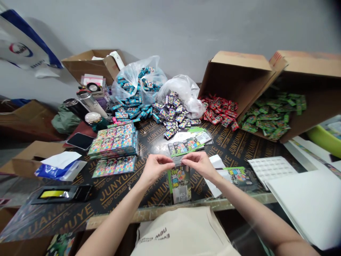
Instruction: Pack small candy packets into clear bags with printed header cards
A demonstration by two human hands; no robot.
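In the head view my left hand (157,168) and my right hand (199,164) face each other over the table. Thumb and forefinger of each are pinched on the clear upper edge of a flat printed plastic bag (179,183), which has a green side, a colour wheel and a white label. The bag hangs toward me above the table edge. Just beyond my fingertips lie more printed bags (188,145) in a loose pile. Another printed bag (238,176) and a white paper (214,183) lie under and beside my right forearm.
Small packets lie at the back: blue packets (130,108), purple packets (173,110), red packets (220,110) and green packets (269,113), the last two spilling from cardboard boxes (237,60). Stacked printed sheets (114,142), a phone (80,141) and a black tape dispenser (62,193) are left; a label sheet (273,169) is right.
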